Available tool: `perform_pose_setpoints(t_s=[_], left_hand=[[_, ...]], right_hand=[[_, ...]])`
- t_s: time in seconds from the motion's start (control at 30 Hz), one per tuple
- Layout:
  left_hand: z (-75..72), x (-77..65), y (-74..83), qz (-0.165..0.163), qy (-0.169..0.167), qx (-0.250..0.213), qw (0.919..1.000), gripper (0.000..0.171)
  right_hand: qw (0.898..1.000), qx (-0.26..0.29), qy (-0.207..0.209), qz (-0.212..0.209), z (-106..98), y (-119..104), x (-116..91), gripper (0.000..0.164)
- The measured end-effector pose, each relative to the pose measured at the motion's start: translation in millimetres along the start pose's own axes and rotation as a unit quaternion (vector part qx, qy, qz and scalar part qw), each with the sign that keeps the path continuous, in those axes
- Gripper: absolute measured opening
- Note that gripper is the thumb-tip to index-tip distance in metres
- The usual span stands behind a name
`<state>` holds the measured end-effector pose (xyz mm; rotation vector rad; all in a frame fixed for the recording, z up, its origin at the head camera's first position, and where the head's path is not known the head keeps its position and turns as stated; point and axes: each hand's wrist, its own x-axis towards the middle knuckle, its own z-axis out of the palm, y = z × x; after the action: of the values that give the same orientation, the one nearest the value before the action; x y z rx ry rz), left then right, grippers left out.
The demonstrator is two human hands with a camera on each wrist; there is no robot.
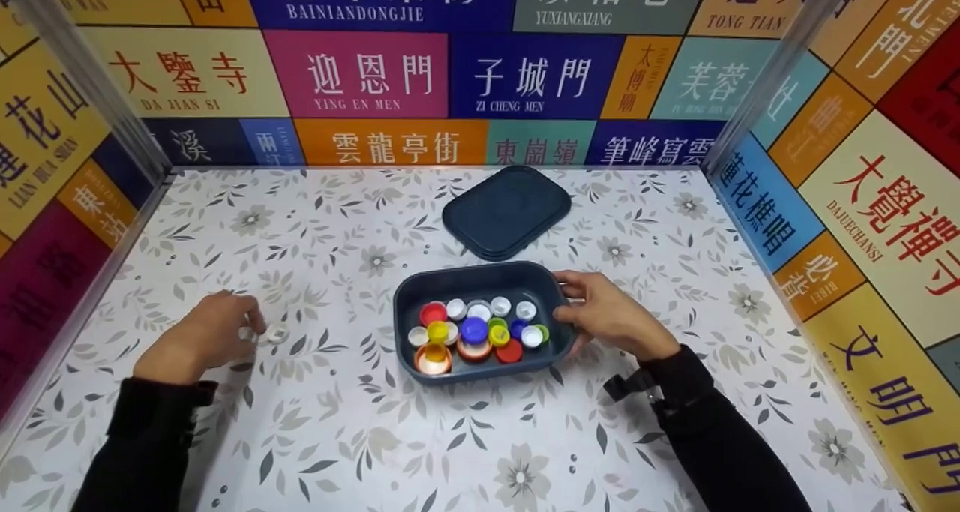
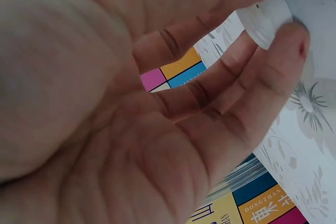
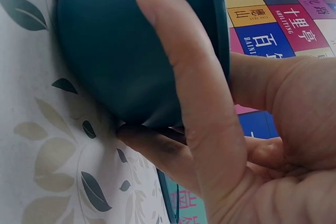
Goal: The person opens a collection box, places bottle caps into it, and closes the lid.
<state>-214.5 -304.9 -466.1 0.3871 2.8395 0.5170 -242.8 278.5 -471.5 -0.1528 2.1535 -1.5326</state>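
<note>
On the left side of the table, my left hand (image 1: 199, 336) pinches a white bottle cap (image 2: 266, 19) between thumb and fingertips. Just right of those fingers, another white bottle cap (image 1: 277, 333) lies on the cloth. My right hand (image 1: 615, 313) grips the right end of a dark blue plastic box (image 1: 480, 276), which stands without its lid. In the right wrist view, one finger lies along the outer wall of the box (image 3: 121, 51) and others reach near its base. Several bottle caps (image 1: 474, 330), white, red, yellow, blue, green and orange, lie inside.
Behind the box lies its dark blue lid (image 1: 507, 212), flat on the table. A white cloth (image 1: 315, 437) with grey flowers and leaves covers the tabletop. Colourful panels with Chinese lettering (image 1: 367, 73) stand at the back and along both sides.
</note>
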Motion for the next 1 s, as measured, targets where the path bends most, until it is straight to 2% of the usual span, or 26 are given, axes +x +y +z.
perform_pose_setpoints(t_s=[0.2, 0.63, 0.8, 1.0], left_hand=[[-1.2, -0.4, 3.4, -0.028, -0.014, -0.016, 0.9994, 0.021], [-0.5, -0.6, 5.0, -0.021, -0.005, -0.001, 0.9998, 0.018], [-2.4, 2.0, 16.4, 0.011, 0.042, 0.015, 0.9990, 0.018], [-4.4, 7.3, 48.1, 0.062, 0.119, 0.011, 0.9908, 0.021]], right_hand=[[1.000, 0.000, -0.001, -0.003, 0, -1, 0, 0.075], [1.000, 0.000, -0.002, -0.001, 1, -2, 1, 0.075], [1.000, -0.002, 0.000, -0.001, 1, -2, 1, 0.074], [1.000, -0.003, 0.006, 0.003, 2, -2, 0, 0.075]])
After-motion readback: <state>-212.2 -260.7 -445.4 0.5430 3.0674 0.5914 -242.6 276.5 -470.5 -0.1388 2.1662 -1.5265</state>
